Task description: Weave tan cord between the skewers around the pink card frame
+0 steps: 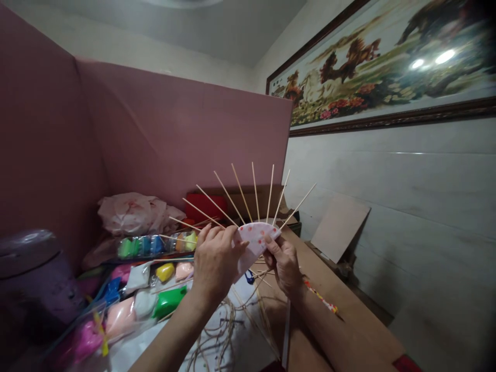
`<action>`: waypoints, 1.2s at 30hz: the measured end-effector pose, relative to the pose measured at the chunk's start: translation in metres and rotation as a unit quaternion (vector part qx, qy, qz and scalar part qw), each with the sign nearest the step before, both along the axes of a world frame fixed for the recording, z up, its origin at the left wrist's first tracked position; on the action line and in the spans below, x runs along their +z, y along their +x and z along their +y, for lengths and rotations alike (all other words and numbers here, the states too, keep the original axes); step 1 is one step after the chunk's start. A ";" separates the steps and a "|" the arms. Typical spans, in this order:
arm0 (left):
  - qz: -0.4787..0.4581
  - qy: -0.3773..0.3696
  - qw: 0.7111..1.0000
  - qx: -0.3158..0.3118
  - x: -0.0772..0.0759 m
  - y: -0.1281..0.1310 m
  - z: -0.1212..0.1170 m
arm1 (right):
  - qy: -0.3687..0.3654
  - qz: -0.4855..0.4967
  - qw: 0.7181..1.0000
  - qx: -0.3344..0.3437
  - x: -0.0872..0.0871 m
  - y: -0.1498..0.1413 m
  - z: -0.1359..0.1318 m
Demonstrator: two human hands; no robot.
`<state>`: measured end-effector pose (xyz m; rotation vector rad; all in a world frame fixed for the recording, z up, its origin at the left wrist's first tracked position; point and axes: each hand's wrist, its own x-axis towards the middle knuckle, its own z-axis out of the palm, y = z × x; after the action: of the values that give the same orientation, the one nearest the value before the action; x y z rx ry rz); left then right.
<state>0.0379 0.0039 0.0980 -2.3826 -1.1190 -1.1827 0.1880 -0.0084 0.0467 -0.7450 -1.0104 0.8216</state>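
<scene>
Brown string [229, 315] is looped below. Above it, a spotted fan [251, 237] with spread sticks [256, 192] is held by the left hand [217, 254], which hides some sticks, and the right hand [287, 262]. Bright bags [169, 302] are laid leftward, before a pink wall [174, 124].

No text readable; tiny dark-green marks [276, 82] at left end of wide, brown-framed horse picture [382, 72] too small to decipher.

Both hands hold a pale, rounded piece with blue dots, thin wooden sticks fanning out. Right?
Not blue: the head view shows reddish dots on the pale, rounded piece. Left hand and right hand hold it, thin wooden sticks fanning out.
</scene>
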 end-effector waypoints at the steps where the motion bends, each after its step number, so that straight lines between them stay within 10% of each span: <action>1: -0.001 -0.003 1.000 -0.002 -0.001 0.000 0.000 | 0.001 0.002 1.000 0.005 0.000 -0.001 -0.001; 12: -0.126 -0.144 0.978 -0.078 -0.003 0.001 0.003 | 0.046 0.005 0.994 -0.102 0.012 -0.007 -0.007; 20: -0.325 -0.422 0.806 -0.257 0.001 0.002 0.007 | 0.054 -0.043 0.977 -0.202 0.028 -0.007 -0.019; 36: -0.312 -0.187 0.908 -0.208 -0.006 -0.005 0.011 | 0.082 -0.140 0.960 -0.228 0.063 -0.009 -0.046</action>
<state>0.0333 0.0146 0.0920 -2.6973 -1.1010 -2.1658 0.1786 -0.0544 0.1096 -0.9219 -1.0843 0.2341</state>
